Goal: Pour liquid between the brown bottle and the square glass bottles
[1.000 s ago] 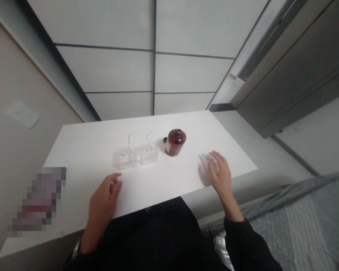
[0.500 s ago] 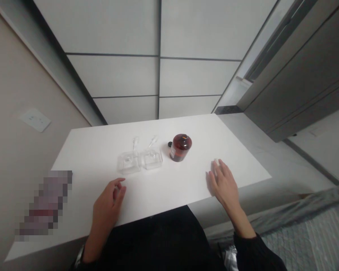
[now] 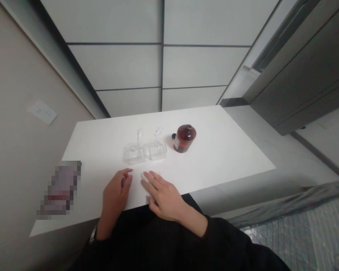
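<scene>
My right hand lies over the table's near middle. Its fingers are stretched out and press down on a small white tissue-like piece, mostly covered by the fingers. Just left of it, my left hand rests at the table's edge, fingers loosely curved, with a gap between thumb and forefinger and nothing seen in it. Beyond the hands, two clear square glass containers stand side by side. Right of them is a brown glass bottle with a label, its mouth uncovered and liquid inside. A small black cap lies beside it.
Two clear, thin pieces lie behind the containers on the white table. A blurred-out flat object lies at the table's left side. Pale panelled doors rise behind, and a wall with a socket stands left.
My right hand has swept left across the table, from the right side to beside my left hand, carrying the white piece beneath its fingers. My left hand stays nearly in place.
</scene>
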A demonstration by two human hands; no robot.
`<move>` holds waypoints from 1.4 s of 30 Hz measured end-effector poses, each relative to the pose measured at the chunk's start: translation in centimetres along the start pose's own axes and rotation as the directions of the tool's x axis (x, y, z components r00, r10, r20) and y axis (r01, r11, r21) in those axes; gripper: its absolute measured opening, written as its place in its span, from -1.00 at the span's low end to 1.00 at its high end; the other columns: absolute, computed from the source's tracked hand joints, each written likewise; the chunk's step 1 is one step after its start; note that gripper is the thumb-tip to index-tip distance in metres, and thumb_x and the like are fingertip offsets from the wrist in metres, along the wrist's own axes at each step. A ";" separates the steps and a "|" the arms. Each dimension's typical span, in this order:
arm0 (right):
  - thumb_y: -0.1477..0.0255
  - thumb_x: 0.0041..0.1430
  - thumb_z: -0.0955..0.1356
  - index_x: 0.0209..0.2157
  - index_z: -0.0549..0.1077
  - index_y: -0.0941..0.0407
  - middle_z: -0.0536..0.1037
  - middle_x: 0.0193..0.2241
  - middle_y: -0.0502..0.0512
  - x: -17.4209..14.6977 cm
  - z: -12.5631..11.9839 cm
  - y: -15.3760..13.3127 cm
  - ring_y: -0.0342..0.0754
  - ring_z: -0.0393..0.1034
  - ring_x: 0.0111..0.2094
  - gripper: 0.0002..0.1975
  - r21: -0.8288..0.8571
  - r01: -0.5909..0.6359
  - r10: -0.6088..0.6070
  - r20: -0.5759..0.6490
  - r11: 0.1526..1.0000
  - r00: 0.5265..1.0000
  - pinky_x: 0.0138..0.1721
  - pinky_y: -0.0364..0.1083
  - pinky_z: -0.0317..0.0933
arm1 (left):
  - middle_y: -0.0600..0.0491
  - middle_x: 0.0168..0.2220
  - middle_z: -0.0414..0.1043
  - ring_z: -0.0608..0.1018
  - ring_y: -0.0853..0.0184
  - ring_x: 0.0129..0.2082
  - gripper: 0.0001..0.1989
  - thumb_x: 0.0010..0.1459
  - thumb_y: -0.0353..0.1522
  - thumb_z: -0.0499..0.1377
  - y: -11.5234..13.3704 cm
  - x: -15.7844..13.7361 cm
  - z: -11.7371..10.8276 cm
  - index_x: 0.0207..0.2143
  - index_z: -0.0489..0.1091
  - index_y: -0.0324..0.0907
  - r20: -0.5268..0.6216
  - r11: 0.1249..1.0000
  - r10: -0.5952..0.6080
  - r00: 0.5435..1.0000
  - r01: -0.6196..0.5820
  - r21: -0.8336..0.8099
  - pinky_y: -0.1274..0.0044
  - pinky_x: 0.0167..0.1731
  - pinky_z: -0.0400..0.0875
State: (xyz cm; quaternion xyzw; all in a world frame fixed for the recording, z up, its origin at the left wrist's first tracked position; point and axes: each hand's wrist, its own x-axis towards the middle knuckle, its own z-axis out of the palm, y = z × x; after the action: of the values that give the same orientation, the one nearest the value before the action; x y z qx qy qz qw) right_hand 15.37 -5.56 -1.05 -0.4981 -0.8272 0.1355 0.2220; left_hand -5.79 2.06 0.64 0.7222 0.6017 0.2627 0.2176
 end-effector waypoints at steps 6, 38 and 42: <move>0.17 0.51 0.33 0.50 0.23 0.13 0.20 0.54 0.28 -2.4 -0.8 1.2 0.19 0.12 0.54 -0.34 -0.039 0.033 -0.032 0.029 0.999 0.999 0.49 0.22 0.19 | -0.01 -0.24 0.64 0.63 0.13 -0.31 -0.49 0.37 -0.01 -0.03 -0.3 0.0 0.0 0.01 0.52 -0.13 0.018 0.999 -0.046 0.999 0.047 -0.018 0.34 -0.22 0.42; 0.04 0.51 0.29 0.53 0.19 0.13 0.21 0.53 0.36 -1.7 -0.3 2.3 0.31 0.15 0.52 -0.26 -0.134 -0.042 0.033 -0.068 0.990 0.997 0.44 0.34 0.24 | 0.03 -0.27 0.47 0.52 0.26 -0.27 -0.70 0.39 -0.12 0.02 -0.9 -1.1 0.3 -0.15 0.41 -0.10 -0.318 0.915 -0.200 0.927 0.061 -0.398 0.44 -0.22 0.44; -0.05 0.50 0.22 0.56 0.12 0.01 0.21 0.53 0.31 -11.0 -5.2 9.9 0.37 0.20 0.50 -0.23 -0.267 -0.400 0.339 -0.247 0.877 0.908 0.38 0.40 0.30 | 0.03 -0.26 0.46 0.49 0.27 -0.29 -0.70 0.38 -0.11 0.04 -0.7 -1.1 0.2 -0.14 0.41 -0.11 -0.307 0.908 -0.211 0.928 0.070 -0.414 0.45 -0.25 0.40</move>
State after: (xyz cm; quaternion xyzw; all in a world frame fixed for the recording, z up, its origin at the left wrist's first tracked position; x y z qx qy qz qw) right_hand 29.99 -10.70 -3.54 -0.6868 -0.7018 -0.0054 0.1893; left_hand -6.30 1.15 -0.10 0.5601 0.6159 0.4846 0.2686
